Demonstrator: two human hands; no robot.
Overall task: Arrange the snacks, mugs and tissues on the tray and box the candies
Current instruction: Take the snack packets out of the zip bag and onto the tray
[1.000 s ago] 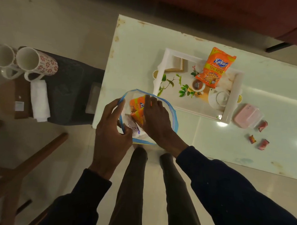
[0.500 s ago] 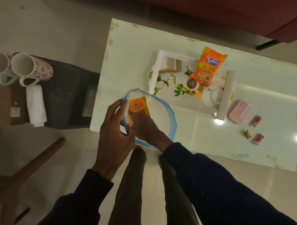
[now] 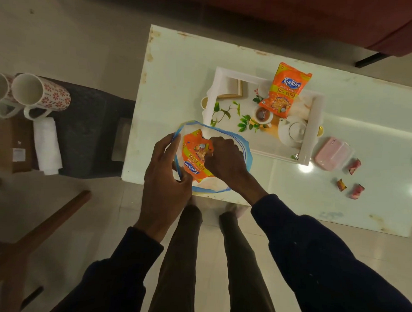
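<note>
The orange snack packet [image 3: 195, 156] sits in the mouth of a clear bag [image 3: 244, 149] at the bench's [image 3: 180, 67] near edge. The right hand [image 3: 225, 160] has its grip clamped on the packet; the left hand [image 3: 165, 175] pinches the bag's rim. At one o'clock, a second packet [image 3: 284, 91] lies on the white tray [image 3: 313, 127]. At three o'clock are a pink box [image 3: 332, 153] and three candies [image 3: 354, 166].
</note>
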